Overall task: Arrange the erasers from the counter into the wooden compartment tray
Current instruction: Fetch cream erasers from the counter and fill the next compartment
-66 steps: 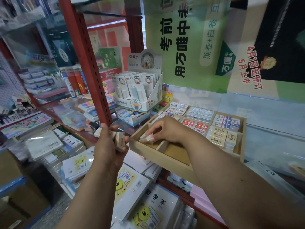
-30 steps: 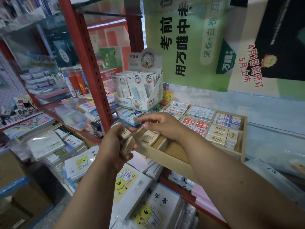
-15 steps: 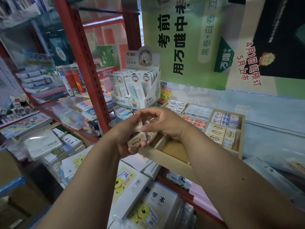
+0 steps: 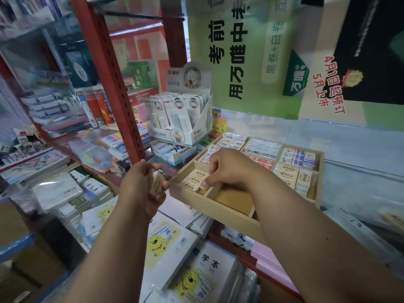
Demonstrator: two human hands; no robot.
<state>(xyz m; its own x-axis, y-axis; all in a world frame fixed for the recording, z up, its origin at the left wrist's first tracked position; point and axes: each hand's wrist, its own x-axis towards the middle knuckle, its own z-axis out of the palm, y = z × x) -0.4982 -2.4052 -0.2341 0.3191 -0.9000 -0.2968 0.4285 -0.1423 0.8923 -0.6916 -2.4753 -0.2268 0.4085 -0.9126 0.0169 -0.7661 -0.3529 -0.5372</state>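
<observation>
The wooden compartment tray (image 4: 209, 206) sits on the shelf edge, its far compartments filled with several wrapped erasers. Beige erasers (image 4: 195, 174) lie in the near left compartment. My right hand (image 4: 220, 169) reaches into that compartment with its fingers curled down, and its fingertips pinch a beige eraser at the row's near end. My left hand (image 4: 142, 184) hovers just left of the tray and grips a small stack of beige erasers (image 4: 157, 182). The compartment to the right of my right hand shows bare wood.
A red shelf upright (image 4: 113, 84) stands left of the tray. A white display box of carded items (image 4: 181, 119) stands behind the tray, with a blue-and-white box (image 4: 175, 152) under it. Notebooks (image 4: 166, 239) lie stacked on the lower shelf below my arms.
My right hand took an eraser from the stack in my left hand and carried it down into the tray's near left compartment. My left hand drew back to the left.
</observation>
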